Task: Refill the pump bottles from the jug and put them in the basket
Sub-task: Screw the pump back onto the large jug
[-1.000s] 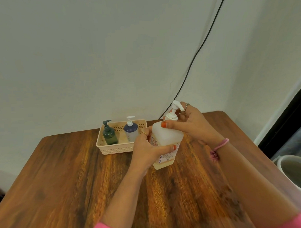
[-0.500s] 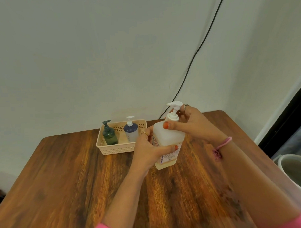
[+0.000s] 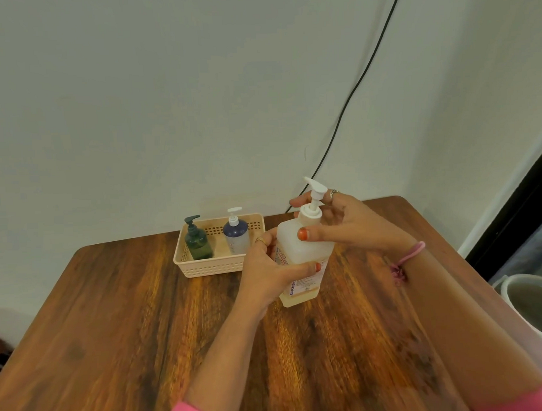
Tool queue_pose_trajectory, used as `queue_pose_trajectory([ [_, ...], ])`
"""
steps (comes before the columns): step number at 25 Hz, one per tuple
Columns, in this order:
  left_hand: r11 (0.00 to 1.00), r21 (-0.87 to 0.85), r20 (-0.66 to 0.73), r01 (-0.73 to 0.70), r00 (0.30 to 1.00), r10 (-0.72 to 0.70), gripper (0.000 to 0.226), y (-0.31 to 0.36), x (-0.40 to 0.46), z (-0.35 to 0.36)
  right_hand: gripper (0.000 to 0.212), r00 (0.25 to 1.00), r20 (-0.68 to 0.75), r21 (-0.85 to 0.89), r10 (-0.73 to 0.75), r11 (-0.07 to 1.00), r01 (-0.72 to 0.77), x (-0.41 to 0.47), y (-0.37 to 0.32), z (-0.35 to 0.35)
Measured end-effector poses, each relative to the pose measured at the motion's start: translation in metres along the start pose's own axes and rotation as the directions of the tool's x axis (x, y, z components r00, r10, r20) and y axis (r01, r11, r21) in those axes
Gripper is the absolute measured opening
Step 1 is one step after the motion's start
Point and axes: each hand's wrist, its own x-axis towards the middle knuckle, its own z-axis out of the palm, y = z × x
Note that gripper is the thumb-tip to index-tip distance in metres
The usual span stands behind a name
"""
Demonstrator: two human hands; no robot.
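A large translucent jug (image 3: 299,250) with a white pump head (image 3: 314,188) stands on the wooden table (image 3: 114,333); a little yellowish liquid sits at its bottom. My left hand (image 3: 266,276) wraps around its body. My right hand (image 3: 347,224) holds it at the pump collar, thumb on the shoulder. A cream basket (image 3: 210,266) behind to the left holds a dark green pump bottle (image 3: 197,241) and a blue-and-white pump bottle (image 3: 236,237), both upright.
A black cable (image 3: 351,88) runs down the wall behind the table. A white bucket (image 3: 531,304) stands on the floor off the table's right edge. The table meets the wall at the back.
The pump head has turned, its spout swinging from right to left and rising higher on its stem, with my right hand's fingers shifting around the collar. My left hand kept its hold.
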Motion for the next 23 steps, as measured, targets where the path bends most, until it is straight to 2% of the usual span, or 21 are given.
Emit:
queue_pose_trajectory([
  [2,1.000,-0.011,0.000,0.007,1.000,-0.007,0.086,0.000,0.000,0.001,0.045,0.998,0.054,0.053,-0.017,0.999,0.014,-0.003,-0.002,-0.003],
  [5,1.000,-0.010,-0.003,-0.001,1.000,0.001,0.082,0.000,0.000,0.003,0.036,0.987,-0.156,-0.021,-0.027,0.999,0.024,-0.002,-0.003,0.007],
  [8,1.000,0.003,-0.011,-0.015,1.000,0.015,0.081,0.000,0.000,0.004,0.053,0.943,-0.333,-0.163,-0.015,0.986,-0.041,0.002,0.001,0.019],
  [10,1.000,-0.011,-0.021,-0.017,1.000,0.017,0.081,0.000,0.000,0.003,0.056,0.964,-0.265,-0.140,0.004,0.989,-0.043,0.001,0.002,0.015],
  [13,0.999,-0.037,-0.037,-0.010,0.999,0.009,0.082,0.003,0.000,0.000,0.052,0.999,-0.023,0.120,0.025,0.993,-0.022,-0.003,0.001,0.006],
  [15,0.999,-0.036,-0.044,-0.011,0.999,0.009,0.080,0.003,0.002,-0.001,0.043,0.999,-0.035,0.116,-0.033,0.993,0.037,-0.003,0.004,0.004],
  [17,1.000,-0.026,-0.045,-0.015,0.999,0.014,0.078,0.002,0.004,-0.001,0.039,0.988,-0.150,0.078,-0.046,0.995,0.059,0.000,0.005,0.012],
  [20,1.000,-0.018,-0.045,-0.026,0.999,0.025,0.082,0.001,0.005,-0.001,0.050,0.957,-0.288,0.002,-0.036,0.999,0.038,0.005,0.006,0.021],
  [21,1.000,-0.018,-0.043,-0.026,0.999,0.025,0.082,0.000,0.005,-0.001,0.055,0.961,-0.275,0.003,-0.017,1.000,0.019,0.005,0.006,0.020],
  [23,1.000,-0.023,-0.043,-0.019,0.999,0.018,0.079,0.000,0.005,-0.002,0.058,0.988,-0.150,0.101,0.036,0.995,-0.021,0.003,0.005,0.013],
])
